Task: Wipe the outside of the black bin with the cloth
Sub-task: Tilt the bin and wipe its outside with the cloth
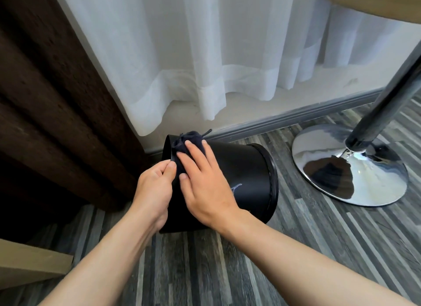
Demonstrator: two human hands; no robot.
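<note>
The black bin [241, 175] is lying tipped on the floor [227, 260], long axis running nine to three o'clock. The left hand [155, 187] is pinching its nine-o'clock edge; the right hand [205, 182], fingers spread flat, is pressing the dark cloth [189, 141] against its side.

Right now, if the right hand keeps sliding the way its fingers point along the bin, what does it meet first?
The right hand lies flat on the cloth atop the black bin, fingers pointing up and left. Going on, it would probably reach the bin's edge, then the white curtain behind it; depth there is unclear.
</note>
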